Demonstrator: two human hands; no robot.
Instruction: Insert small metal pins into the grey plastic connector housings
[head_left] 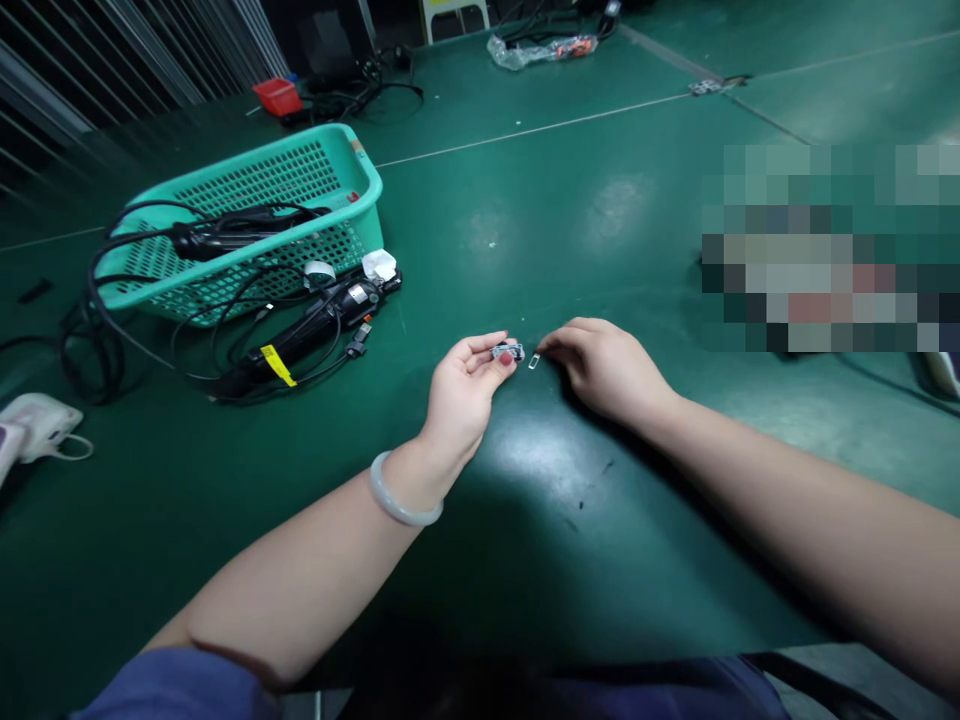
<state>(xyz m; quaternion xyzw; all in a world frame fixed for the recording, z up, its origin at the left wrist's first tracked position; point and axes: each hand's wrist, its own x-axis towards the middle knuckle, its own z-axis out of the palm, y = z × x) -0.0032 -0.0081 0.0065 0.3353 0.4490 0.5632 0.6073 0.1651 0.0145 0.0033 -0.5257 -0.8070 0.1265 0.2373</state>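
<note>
My left hand [466, 392] is closed, pinching a small silvery metal part with dark areas [508, 351] between thumb and fingers. That part looks like a little connector or SIM-tray piece, but its exact kind is too small to tell. A light bangle circles the left wrist. Just to its right, a tiny rectangular metal frame with an open middle [534, 362] shows at the fingertips of my right hand [611, 368]. The right fingers are bent together in a pinch, low over the green table, and appear to grip the frame's end. A narrow gap separates the two pieces.
A teal plastic basket [262, 180] with black cabled devices stands at left. Before it lie a black cabled device [300, 335] with a yellow tag and a white adapter [45, 425]. A red bin [277, 97] and plastic-wrapped cables [540, 50] are farther back; a pixelated area covers the right.
</note>
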